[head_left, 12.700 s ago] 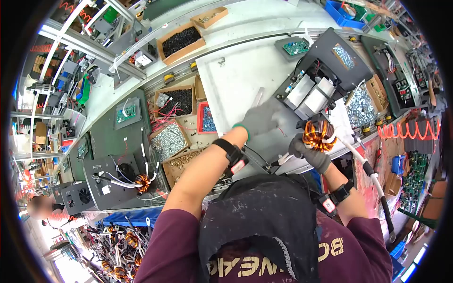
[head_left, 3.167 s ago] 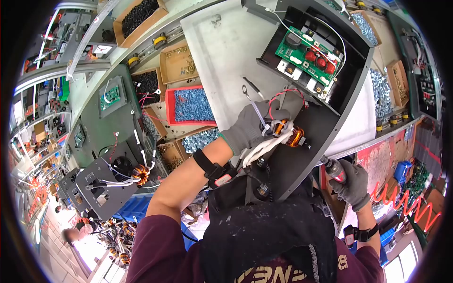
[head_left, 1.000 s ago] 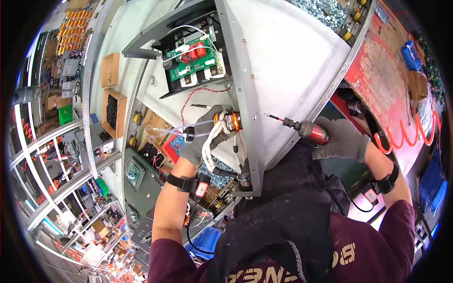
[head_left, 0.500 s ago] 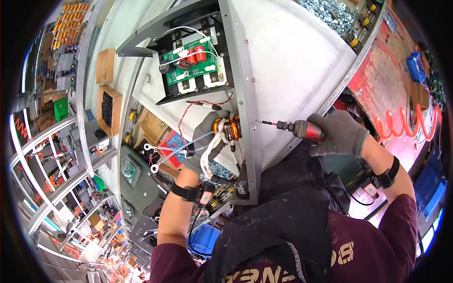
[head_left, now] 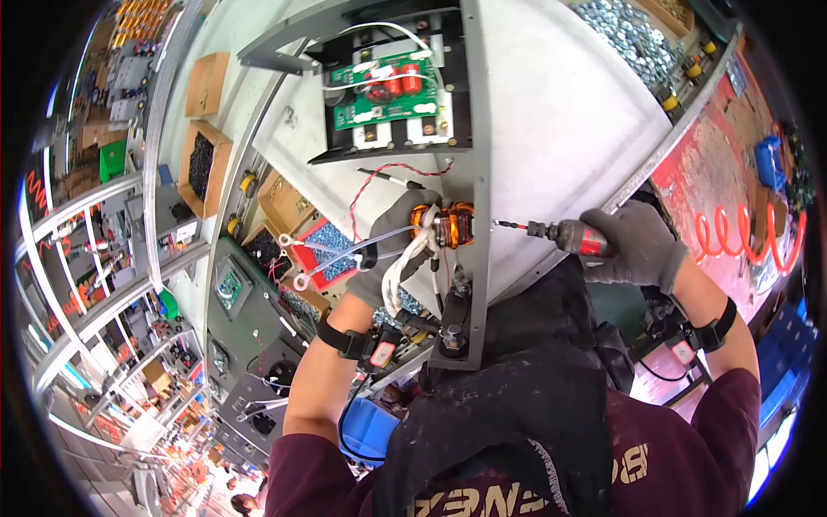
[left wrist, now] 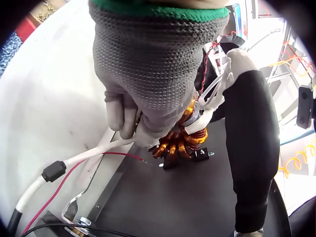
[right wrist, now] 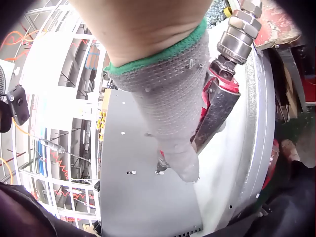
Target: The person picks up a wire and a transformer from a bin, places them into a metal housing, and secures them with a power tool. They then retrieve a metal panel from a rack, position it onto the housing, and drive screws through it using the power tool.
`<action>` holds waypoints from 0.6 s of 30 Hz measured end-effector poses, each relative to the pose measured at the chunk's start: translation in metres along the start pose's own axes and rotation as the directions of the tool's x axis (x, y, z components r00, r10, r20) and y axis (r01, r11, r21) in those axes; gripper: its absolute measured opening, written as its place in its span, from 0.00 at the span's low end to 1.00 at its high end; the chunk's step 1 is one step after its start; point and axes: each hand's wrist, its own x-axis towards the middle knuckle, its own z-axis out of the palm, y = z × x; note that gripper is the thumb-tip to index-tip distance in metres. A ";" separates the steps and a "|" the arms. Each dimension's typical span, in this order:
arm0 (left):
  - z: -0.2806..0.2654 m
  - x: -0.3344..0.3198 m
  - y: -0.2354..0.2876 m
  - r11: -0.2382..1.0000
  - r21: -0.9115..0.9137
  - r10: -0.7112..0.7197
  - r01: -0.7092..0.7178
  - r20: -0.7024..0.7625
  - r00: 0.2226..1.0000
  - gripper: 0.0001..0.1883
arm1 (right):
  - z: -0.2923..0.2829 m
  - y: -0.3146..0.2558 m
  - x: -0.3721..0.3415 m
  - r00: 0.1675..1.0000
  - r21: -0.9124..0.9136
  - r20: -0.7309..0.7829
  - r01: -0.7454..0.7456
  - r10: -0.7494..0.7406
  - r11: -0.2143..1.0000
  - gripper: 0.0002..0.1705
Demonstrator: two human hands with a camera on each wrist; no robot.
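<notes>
My gloved left hand (head_left: 385, 238) grips the copper-wound coil (head_left: 451, 224) against the inner face of a dark metal chassis (head_left: 482, 172) standing on edge. In the left wrist view the fingers of that hand (left wrist: 148, 74) curl beside the coil (left wrist: 180, 143), over the dark panel (left wrist: 148, 197). My right hand (head_left: 633, 246) holds a red and black power screwdriver (head_left: 581, 239), its bit reaching the outer face of the chassis level with the coil. The right wrist view shows the right hand (right wrist: 170, 113) round the driver (right wrist: 217, 111), its tip near a slot in the panel (right wrist: 148, 143).
A green circuit board (head_left: 388, 95) sits inside the chassis. Boxes of blue screws (head_left: 327, 250), black parts (head_left: 202, 164) and silver hardware (head_left: 624, 43) lie around the white work surface (head_left: 560, 112). A coiled orange hose (head_left: 749, 237) hangs at the right.
Since a second ago the driver's bit has moved left from a gap onto the chassis face. The view has shifted, with chassis and both hands lying further right in it. The left hand keeps hold of the coil.
</notes>
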 end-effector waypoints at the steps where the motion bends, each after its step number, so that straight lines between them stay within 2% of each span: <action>1: -0.007 0.000 -0.005 0.996 -0.033 -0.080 0.078 -0.065 0.995 0.17 | 0.000 0.000 0.001 1.000 0.015 0.016 -0.025 0.025 1.000 0.36; 2: -0.013 0.002 -0.010 0.985 -0.074 -0.163 0.155 -0.128 0.978 0.18 | 0.001 -0.001 0.002 1.000 0.009 0.023 -0.004 0.004 1.000 0.36; 3: -0.023 0.012 -0.031 0.968 0.252 -0.024 0.015 0.034 0.999 0.19 | 0.001 -0.002 0.003 1.000 0.013 0.014 -0.013 0.013 1.000 0.35; 4: 0.022 0.001 0.020 0.927 0.374 0.007 0.031 -0.099 0.995 0.19 | 0.001 -0.003 0.004 1.000 0.019 0.004 -0.025 0.025 1.000 0.34; 6: 0.017 0.002 0.016 0.779 0.558 0.269 -0.287 0.117 0.956 0.17 | 0.002 -0.004 0.008 1.000 0.015 0.015 -0.018 0.018 1.000 0.32; 7: 0.042 -0.006 0.036 0.825 0.565 0.084 -0.001 -0.121 0.989 0.18 | 0.002 -0.005 0.009 1.000 0.033 -0.005 -0.022 0.023 0.999 0.32; 8: 0.042 -0.006 0.034 0.828 0.561 0.089 -0.002 -0.127 0.988 0.18 | 0.003 -0.005 0.011 0.999 0.051 -0.026 -0.028 0.030 0.998 0.31; 10: 0.035 0.000 0.029 0.914 0.393 -0.014 0.097 -0.209 0.978 0.19 | 0.005 -0.004 0.013 0.999 0.011 -0.030 -0.028 0.028 1.000 0.31; 11: 0.023 0.005 0.022 0.784 0.606 0.140 -0.131 0.033 0.990 0.18 | 0.006 -0.004 0.013 0.999 -0.026 -0.038 -0.038 0.037 0.999 0.31; 12: 0.010 0.006 0.011 0.785 0.606 0.136 -0.132 0.039 0.990 0.18 | 0.007 -0.005 0.013 0.998 -0.025 -0.038 -0.046 0.045 0.999 0.31; 13: -0.004 0.008 0.000 0.976 0.184 0.087 -0.114 0.149 0.985 0.18 | 0.007 -0.006 0.013 0.997 -0.056 -0.063 -0.039 0.036 0.998 0.32; 14: 0.017 0.006 0.017 0.963 -0.269 0.087 -0.013 0.265 0.960 0.18 | 0.007 -0.007 0.012 0.996 -0.087 -0.085 -0.032 0.025 0.996 0.32; 15: 0.041 -0.001 0.034 0.912 0.394 -0.029 0.116 -0.220 0.975 0.20 | 0.009 -0.007 0.011 0.996 -0.086 -0.085 -0.041 0.034 0.995 0.32; 16: 0.036 0.000 0.031 0.911 0.395 -0.031 0.116 -0.214 0.976 0.20 | 0.012 -0.006 0.012 0.997 -0.111 -0.073 -0.044 0.036 0.993 0.32; 18: 0.013 0.004 0.019 0.788 0.616 0.012 -0.009 -0.001 1.000 0.20 | 0.019 -0.004 0.012 0.997 -0.136 -0.064 -0.052 0.044 0.989 0.32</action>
